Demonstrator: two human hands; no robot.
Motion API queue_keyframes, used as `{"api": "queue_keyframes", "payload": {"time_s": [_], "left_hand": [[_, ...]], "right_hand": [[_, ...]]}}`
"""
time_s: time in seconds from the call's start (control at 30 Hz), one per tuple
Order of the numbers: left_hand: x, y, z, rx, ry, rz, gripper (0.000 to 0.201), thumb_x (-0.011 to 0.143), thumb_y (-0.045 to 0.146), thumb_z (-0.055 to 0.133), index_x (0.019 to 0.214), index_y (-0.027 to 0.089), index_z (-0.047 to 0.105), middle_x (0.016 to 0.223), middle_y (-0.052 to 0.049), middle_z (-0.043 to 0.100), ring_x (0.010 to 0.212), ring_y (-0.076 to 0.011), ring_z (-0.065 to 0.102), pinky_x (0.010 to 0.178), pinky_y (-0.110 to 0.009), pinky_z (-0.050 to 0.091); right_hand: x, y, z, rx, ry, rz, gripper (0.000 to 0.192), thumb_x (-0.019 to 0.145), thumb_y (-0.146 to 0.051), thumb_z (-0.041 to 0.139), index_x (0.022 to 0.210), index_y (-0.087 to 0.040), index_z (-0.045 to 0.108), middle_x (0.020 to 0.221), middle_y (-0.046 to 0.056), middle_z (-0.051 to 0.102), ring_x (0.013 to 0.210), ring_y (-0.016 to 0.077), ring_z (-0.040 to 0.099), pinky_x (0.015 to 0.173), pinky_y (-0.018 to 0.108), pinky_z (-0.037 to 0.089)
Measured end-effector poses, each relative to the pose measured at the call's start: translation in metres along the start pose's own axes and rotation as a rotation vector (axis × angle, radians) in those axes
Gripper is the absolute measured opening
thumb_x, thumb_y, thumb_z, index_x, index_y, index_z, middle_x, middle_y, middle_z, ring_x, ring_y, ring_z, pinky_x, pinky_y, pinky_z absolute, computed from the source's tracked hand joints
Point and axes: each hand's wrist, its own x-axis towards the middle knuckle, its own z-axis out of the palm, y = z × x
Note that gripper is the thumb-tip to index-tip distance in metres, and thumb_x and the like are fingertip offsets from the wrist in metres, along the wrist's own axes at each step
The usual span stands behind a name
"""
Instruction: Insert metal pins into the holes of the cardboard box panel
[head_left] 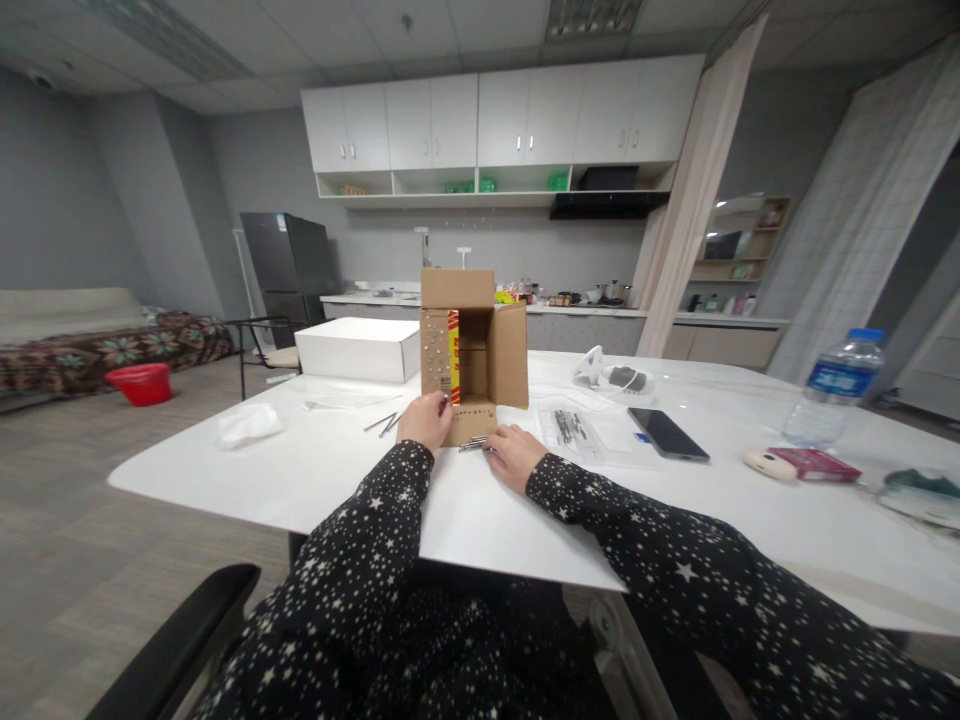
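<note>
An open cardboard box (512, 355) stands upright on the table, its opening towards me and its front flap (472, 425) folded down on the tabletop. Small round silvery dots speckle the left flap (436, 350), and a row of small dark dots runs along the lower one. My left hand (426, 420) is closed at the lower left of the box, thumb and fingers pinched together; what they hold is too small to name. Thin metal rods (472, 443) lie before the lower flap, where the curled fingers of my right hand (516, 457) close on their near ends.
More metal rods (382, 423) lie to the left, near a white box (360, 348) and a crumpled tissue (250, 425). Rightward are a clear plastic case (570, 428) of small parts, a phone (667, 434), a mouse (769, 464), a magenta box (815, 465) and a water bottle (832, 390).
</note>
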Motion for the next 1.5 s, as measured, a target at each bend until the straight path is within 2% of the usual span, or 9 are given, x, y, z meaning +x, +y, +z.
{"api": "queue_keyframes", "payload": {"time_s": [0.47, 0.8, 1.17, 1.37, 1.5], "left_hand": [[0.000, -0.004, -0.008, 0.040, -0.027, -0.086, 0.028, 0.086, 0.033, 0.042, 0.088, 0.020, 0.067, 0.090, -0.008, 0.072, 0.084, -0.0226, 0.065, 0.073, -0.031, 0.046], [-0.003, 0.004, -0.011, 0.088, -0.068, -0.088, 0.029, 0.088, 0.033, 0.041, 0.095, 0.021, 0.067, 0.091, -0.009, 0.071, 0.088, -0.0244, 0.065, 0.074, -0.032, 0.047], [-0.007, 0.013, -0.016, 0.113, -0.120, -0.093, 0.028, 0.087, 0.037, 0.042, 0.091, 0.023, 0.066, 0.090, -0.008, 0.071, 0.086, -0.0244, 0.065, 0.069, -0.031, 0.047], [-0.006, 0.007, -0.017, 0.101, -0.098, -0.145, 0.030, 0.087, 0.039, 0.041, 0.095, 0.023, 0.065, 0.092, -0.009, 0.071, 0.086, -0.0250, 0.065, 0.070, -0.032, 0.048], [-0.005, 0.002, -0.015, 0.075, -0.082, -0.134, 0.028, 0.086, 0.035, 0.041, 0.090, 0.022, 0.065, 0.090, -0.009, 0.070, 0.085, -0.0245, 0.065, 0.071, -0.032, 0.048]], "right_hand": [[0.000, 0.001, 0.001, 0.004, -0.002, -0.006, 0.025, 0.091, -0.024, 0.044, 0.104, -0.019, 0.063, 0.103, 0.008, 0.059, 0.095, 0.0201, 0.050, 0.083, 0.032, 0.038], [0.000, 0.000, -0.002, 0.008, -0.021, 0.006, 0.025, 0.091, -0.024, 0.043, 0.104, -0.019, 0.064, 0.104, 0.009, 0.059, 0.096, 0.0204, 0.050, 0.084, 0.032, 0.038], [0.001, 0.000, -0.001, 0.008, -0.021, 0.005, 0.025, 0.091, -0.025, 0.043, 0.105, -0.019, 0.064, 0.104, 0.009, 0.059, 0.097, 0.0204, 0.051, 0.084, 0.032, 0.037], [0.000, 0.000, -0.002, 0.004, -0.020, 0.005, 0.025, 0.091, -0.024, 0.043, 0.106, -0.019, 0.064, 0.104, 0.009, 0.059, 0.097, 0.0206, 0.051, 0.084, 0.032, 0.037], [0.000, 0.000, -0.002, 0.004, -0.028, 0.010, 0.026, 0.091, -0.025, 0.044, 0.107, -0.019, 0.064, 0.105, 0.009, 0.059, 0.098, 0.0205, 0.051, 0.085, 0.032, 0.037]]}}
